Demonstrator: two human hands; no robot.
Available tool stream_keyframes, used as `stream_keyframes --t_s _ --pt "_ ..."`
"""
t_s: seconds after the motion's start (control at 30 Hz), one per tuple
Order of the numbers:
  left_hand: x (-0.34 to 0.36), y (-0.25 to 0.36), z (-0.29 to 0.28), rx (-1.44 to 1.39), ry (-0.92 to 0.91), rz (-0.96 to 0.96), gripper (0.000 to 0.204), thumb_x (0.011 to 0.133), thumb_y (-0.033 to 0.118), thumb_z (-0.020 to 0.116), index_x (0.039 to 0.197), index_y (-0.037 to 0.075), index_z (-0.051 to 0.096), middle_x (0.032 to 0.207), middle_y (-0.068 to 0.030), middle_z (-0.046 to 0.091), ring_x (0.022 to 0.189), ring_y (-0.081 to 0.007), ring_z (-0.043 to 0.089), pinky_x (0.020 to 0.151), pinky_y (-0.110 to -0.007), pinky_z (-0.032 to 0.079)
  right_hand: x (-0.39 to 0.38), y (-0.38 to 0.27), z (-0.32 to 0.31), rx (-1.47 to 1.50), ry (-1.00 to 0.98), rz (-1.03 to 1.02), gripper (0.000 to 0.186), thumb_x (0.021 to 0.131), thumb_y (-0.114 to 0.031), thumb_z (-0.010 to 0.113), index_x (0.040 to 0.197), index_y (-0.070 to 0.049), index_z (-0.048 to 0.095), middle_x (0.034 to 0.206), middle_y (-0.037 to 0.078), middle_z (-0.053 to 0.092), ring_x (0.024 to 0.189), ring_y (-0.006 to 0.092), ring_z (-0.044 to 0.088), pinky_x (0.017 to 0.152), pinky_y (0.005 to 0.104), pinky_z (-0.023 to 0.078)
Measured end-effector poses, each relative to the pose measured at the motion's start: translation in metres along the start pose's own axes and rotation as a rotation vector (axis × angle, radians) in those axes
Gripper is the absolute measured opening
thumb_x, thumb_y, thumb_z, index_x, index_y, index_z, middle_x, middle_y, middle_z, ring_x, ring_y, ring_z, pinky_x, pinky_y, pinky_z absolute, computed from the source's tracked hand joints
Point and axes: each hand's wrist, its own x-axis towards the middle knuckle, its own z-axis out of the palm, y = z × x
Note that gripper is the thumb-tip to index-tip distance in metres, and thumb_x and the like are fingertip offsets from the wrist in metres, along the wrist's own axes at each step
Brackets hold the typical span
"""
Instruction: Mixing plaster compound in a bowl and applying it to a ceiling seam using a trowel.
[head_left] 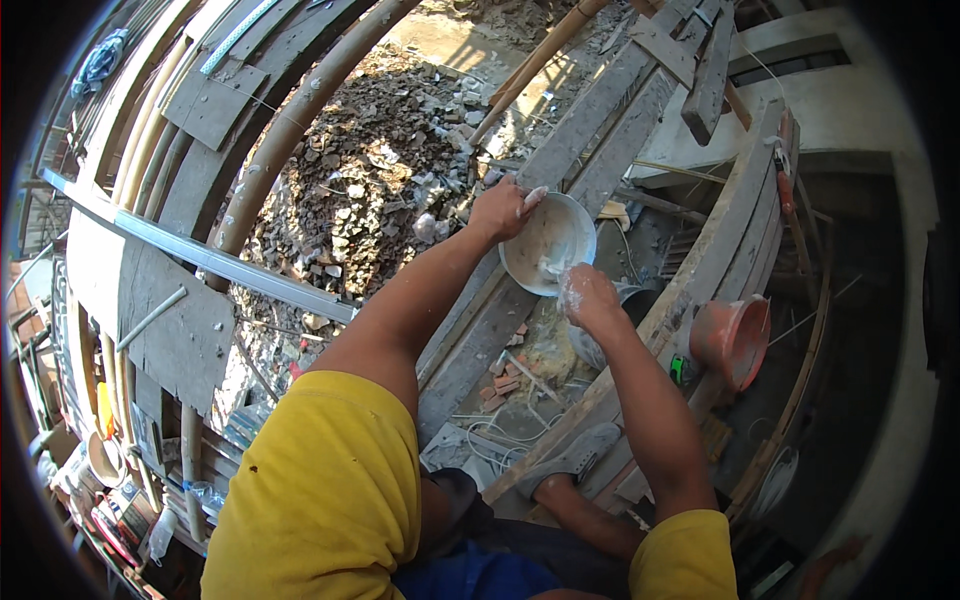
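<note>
The left hand (497, 210) grips the rim of a round white plastic bowl (548, 243); the right hand (588, 297), paste-coated, curls closed inside it. Held over a rubble pile (370, 180) with no surface beneath, the tilted bowl could slip from wet fingers.

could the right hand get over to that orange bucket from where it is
Probably yes. The right hand is in the white bowl held by the left hand; the orange bucket lies tipped just to its right, with only a plank edge between.
</note>
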Motion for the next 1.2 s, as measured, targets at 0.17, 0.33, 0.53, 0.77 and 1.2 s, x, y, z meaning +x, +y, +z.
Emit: stream_keyframes --t_s 0.17,0.33,0.53,0.77,1.2 --pt "0.007 0.04 -0.016 0.033 -0.158 -0.025 0.041 0.091 0.018 0.046 0.131 0.02 0.051 0.107 -0.0083 0.064 0.103 -0.0308 0.054 0.078 -0.041 0.052 0.001 0.031 -0.009 0.049 0.099 0.07 0.02 0.077 -0.011 0.059 0.088 0.002 0.068 0.093 0.025 0.065 0.089 0.0402 0.065 0.078 0.0448 0.053" --pt "0.002 0.026 -0.011 0.079 -0.046 0.114 0.042 0.09 0.018 0.047 0.132 0.021 0.05 0.102 -0.0078 0.064 0.101 -0.0304 0.053 0.076 -0.04 0.053 0.001 0.013 -0.008 0.014 -0.033 0.007 0.019 0.075 -0.012 0.06 0.087 0.0 0.07 0.091 0.023 0.066 0.09 0.0397 0.065 0.078 0.0449 0.053" --pt "0.003 0.021 -0.006 0.12 -0.078 0.078 0.045 0.089 0.016 0.048 0.133 0.023 0.048 0.097 -0.0089 0.064 0.098 -0.0289 0.053 0.073 -0.039 0.053 0.001 0.016 -0.021 -0.016 0.011 0.062 0.019 0.076 -0.013 0.058 0.084 0.0 0.069 0.089 0.024 0.066 0.089 0.0396 0.065 0.079 0.0461 0.052" --pt "0.003 0.033 -0.01 0.056 -0.122 -0.006 0.035 0.094 0.03 0.042 0.126 0.025 0.056 0.101 -0.0124 0.061 0.108 -0.0274 0.052 0.081 -0.041 0.051 0.006 0.034 0.003 0.528 -0.364 -0.075 0.019 0.077 -0.014 0.058 0.086 0.001 0.065 0.085 0.021 0.066 0.083 0.0406 0.064 0.078 0.0427 0.053" --pt "0.0 0.018 -0.012 -0.055 -0.025 0.035 0.038 0.096 0.039 0.041 0.107 0.014 0.067 0.093 -0.0165 0.06 0.1 -0.0321 0.055 0.079 -0.043 0.05 -0.01 0.003 -0.006 -0.176 -0.038 -0.109 0.019 0.084 -0.014 0.054 0.092 -0.001 0.065 0.092 0.02 0.064 0.087 0.0377 0.065 0.076 0.0438 0.053"
